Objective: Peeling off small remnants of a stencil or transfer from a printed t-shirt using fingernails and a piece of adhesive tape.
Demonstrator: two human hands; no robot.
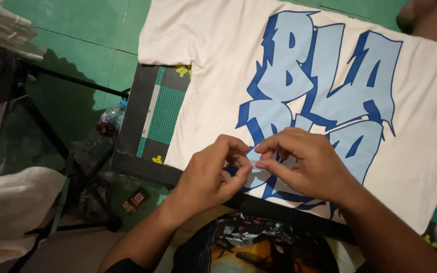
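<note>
A white T-shirt (213, 45) lies spread flat over a dark worktop (142, 167), its front printed with big graffiti-style lettering (319, 76) in pale blue with a darker blue outline. Both hands meet over the lower edge of that print, close to the near rim of the worktop. The left hand (206, 179) is curled nearly closed, thumb and forefinger pinched together on a small pale blue scrap of film (253, 157) that sits right at the lettering. The right hand (312, 164) comes in from the other side, its fingers bent and its fingertips (261, 165) pressed against the same scrap, so that the two hands touch or nearly touch around it; whether the piece is lifted off the cloth or lies flat on it I cannot tell. Where the shirt leaves the worktop bare at the left, a green cutting mat (165, 114) with a grid shows. Below that corner, on the green floor (82, 50), a plastic bottle (108, 124) lies beside the black legs of a stand (51, 136). A heap of white cloth (11, 212) rests at the lower left. At the bottom edge, the person's own printed dark shirt (249, 250) is in view.
</note>
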